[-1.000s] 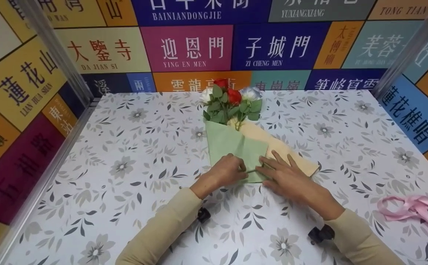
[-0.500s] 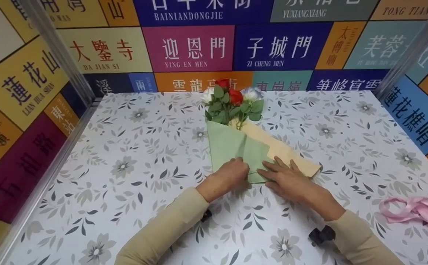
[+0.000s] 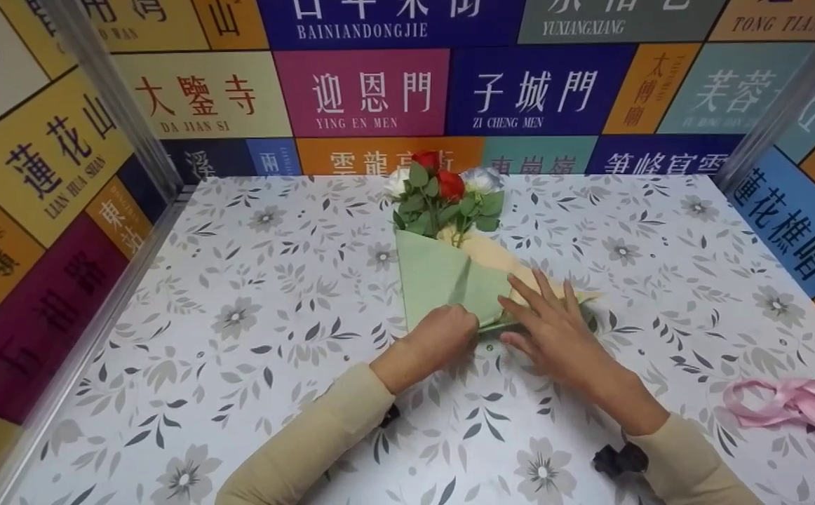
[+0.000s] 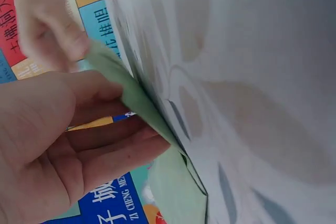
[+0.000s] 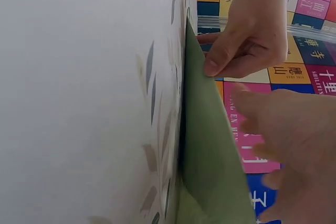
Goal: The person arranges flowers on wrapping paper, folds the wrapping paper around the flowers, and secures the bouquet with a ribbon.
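A bouquet of red roses [image 3: 451, 185] with white and pale blue blooms lies on the table, its stems tucked into green and cream wrapping paper [image 3: 428, 273]. My left hand [image 3: 439, 340] pinches the green paper's near edge; in the right wrist view its thumb [image 5: 212, 66] sits on that raised edge. My right hand [image 3: 555, 333] spreads its fingers over the cream sheet [image 3: 495, 252] and the lower right side of the wrap. The right wrist view shows the right hand blurred beside the lifted green flap [image 5: 210, 135]. The stem ends are hidden.
A loose pink ribbon [image 3: 779, 403] lies at the table's right side. The floral tablecloth [image 3: 239, 393] runs back to a wall of coloured sign panels [image 3: 362, 91]. Dark wrist devices [image 3: 620, 459] sit under the forearms.
The near edge of the paper has risen from flat and folded upward. My right hand has moved slightly up with fingers spread wider. The left hand has shifted a little right and stays on the paper.
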Tool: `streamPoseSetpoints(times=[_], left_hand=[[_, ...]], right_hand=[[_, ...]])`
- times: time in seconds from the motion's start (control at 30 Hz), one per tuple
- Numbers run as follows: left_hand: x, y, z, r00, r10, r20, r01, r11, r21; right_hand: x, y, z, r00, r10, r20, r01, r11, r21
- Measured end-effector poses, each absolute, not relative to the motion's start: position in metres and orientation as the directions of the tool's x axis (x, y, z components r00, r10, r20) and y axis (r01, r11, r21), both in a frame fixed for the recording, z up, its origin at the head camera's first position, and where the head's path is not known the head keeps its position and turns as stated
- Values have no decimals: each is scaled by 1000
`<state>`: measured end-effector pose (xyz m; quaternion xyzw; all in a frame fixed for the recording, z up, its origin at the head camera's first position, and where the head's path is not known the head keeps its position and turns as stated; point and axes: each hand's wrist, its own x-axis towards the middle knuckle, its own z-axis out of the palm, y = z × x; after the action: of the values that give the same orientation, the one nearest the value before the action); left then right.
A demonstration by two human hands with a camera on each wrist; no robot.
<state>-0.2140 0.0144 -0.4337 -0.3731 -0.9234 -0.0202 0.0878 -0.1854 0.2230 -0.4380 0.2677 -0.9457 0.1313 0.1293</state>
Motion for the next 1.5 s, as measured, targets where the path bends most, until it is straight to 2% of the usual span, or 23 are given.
streamPoseSetpoints(times=[0.13, 0.2, 0.27, 0.33, 0.43, 0.5, 0.57, 0.63, 0.73, 0.9, 1.0, 1.13, 1.23, 1.33, 1.5], left_hand=[[-215, 10, -433, -751, 636, 176, 658, 743, 124], [-215, 8, -431, -785, 599, 161, 620, 751, 229], [-215, 6, -430, -824, 551, 133, 560, 755, 343], [-214, 4, -428, -860, 499, 107, 491, 752, 440], [-212, -1, -428, -891, 445, 92, 419, 727, 544], [-210, -3, -429, -897, 430, 103, 407, 709, 577], [-209, -6, -430, -898, 425, 114, 401, 686, 607], [-207, -8, -430, -898, 423, 120, 397, 663, 635], [-204, -12, -430, -898, 423, 121, 388, 632, 671], [-197, -19, -425, -901, 416, 125, 383, 624, 681], [-192, -24, -412, -909, 385, 160, 395, 675, 622], [-188, -30, -393, -890, 331, 315, 453, 728, 515], [-190, -31, -387, -867, 306, 393, 478, 731, 487], [-197, -32, -387, -877, 313, 365, 466, 740, 486], [-213, -34, -396, -916, 379, 135, 396, 790, 467]], right_hand=[[-188, 221, -436, -713, -421, 561, -572, 812, -118], [-190, 221, -435, -668, -361, 651, -567, 813, -130], [-191, 221, -434, -648, -270, 712, -557, 805, -202], [-193, 220, -434, -666, -164, 728, -530, 790, -307], [-196, 218, -434, -795, -39, 606, -429, 742, -515], [-200, 216, -435, -902, -15, 431, -309, 719, -623], [-205, 213, -436, -971, -33, 236, -188, 715, -673], [-211, 207, -440, -993, -74, 94, -119, 719, -685], [-220, 196, -446, -988, -151, 42, -137, 705, -696], [-232, 175, -450, -972, -225, 65, -206, 685, -699], [-236, 167, -450, -972, -234, 27, -190, 710, -678], [-239, 159, -451, -971, -240, -10, -180, 755, -631], [-242, 154, -451, -968, -251, -18, -189, 773, -606], [-245, 149, -450, -966, -258, -24, -196, 786, -587], [-253, 136, -447, -963, -263, -61, -190, 818, -543]])
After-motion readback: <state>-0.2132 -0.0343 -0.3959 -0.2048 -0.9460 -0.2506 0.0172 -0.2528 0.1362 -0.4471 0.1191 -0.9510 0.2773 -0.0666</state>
